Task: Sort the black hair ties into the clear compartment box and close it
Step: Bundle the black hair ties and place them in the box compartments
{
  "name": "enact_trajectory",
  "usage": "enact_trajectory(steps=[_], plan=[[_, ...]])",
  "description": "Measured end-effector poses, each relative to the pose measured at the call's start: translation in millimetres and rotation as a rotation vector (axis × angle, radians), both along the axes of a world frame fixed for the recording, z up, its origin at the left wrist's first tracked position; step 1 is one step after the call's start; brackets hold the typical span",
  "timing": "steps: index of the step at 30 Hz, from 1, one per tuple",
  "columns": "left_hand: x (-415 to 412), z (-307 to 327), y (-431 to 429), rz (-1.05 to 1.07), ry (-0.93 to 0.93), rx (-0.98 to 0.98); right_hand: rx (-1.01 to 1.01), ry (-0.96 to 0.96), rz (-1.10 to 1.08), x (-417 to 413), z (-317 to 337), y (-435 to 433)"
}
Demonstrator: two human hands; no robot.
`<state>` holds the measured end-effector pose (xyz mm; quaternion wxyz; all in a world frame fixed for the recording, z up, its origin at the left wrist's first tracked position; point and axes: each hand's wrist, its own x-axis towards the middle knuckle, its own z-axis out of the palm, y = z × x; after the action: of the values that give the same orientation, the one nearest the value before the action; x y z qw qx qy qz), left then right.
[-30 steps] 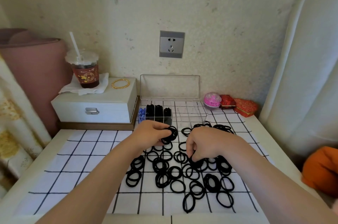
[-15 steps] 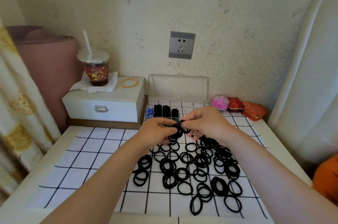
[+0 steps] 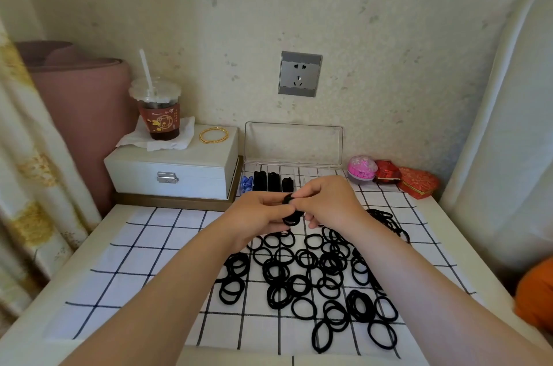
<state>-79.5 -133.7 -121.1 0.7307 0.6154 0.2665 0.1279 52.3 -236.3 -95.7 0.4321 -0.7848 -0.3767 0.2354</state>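
Several loose black hair ties [image 3: 311, 279] lie scattered on the white checked cloth [image 3: 143, 261]. My left hand [image 3: 257, 216] and my right hand [image 3: 326, 204] meet above the pile, both pinching one small bunch of black hair ties [image 3: 289, 210] between their fingertips. Just behind them stands the clear compartment box [image 3: 317, 174], its lid [image 3: 293, 142] upright against the wall. Three of its left compartments hold black ties [image 3: 267, 180], and the leftmost holds something blue [image 3: 245, 183]. My right hand hides part of the box.
A white jewellery box [image 3: 173, 169] stands at the back left with an iced drink cup [image 3: 158, 109] and gold bangles [image 3: 213, 135] on top. A pink round case [image 3: 362, 167] and red boxes [image 3: 416, 181] sit at the back right. An orange object [image 3: 535, 294] lies beyond the right edge.
My right hand rose from the pile and joined my left hand. Both now hold the bunch of ties together, closer to the box. The view shifted slightly.
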Motion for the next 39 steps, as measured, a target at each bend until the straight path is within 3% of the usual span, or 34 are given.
enact_trajectory(steps=[3,9,17,24,28,31,39], plan=[[-0.7,-0.9,3.6,0.009,0.016,0.013,-0.018,0.065,0.036,3.0,0.5,-2.3],[-2.1,2.8,7.1,0.034,0.027,0.057,-0.118,0.527,0.227,17.8,3.7,-13.5],[-3.7,8.7,5.1,0.062,0.036,0.186,-0.077,0.677,0.158,16.4,-3.0,-9.6],[-7.1,12.6,14.7,0.072,0.031,0.349,0.011,0.531,0.032,8.8,1.0,0.8],[-6.3,6.6,25.8,0.173,0.15,0.814,0.133,0.32,-0.147,12.1,13.0,18.9],[-8.1,-3.9,32.1,0.131,0.262,1.104,0.193,0.18,-0.211,19.0,18.2,45.6],[-8.5,-17.6,39.0,0.04,0.34,1.108,0.016,-0.421,-0.207,39.7,-9.3,98.1]])
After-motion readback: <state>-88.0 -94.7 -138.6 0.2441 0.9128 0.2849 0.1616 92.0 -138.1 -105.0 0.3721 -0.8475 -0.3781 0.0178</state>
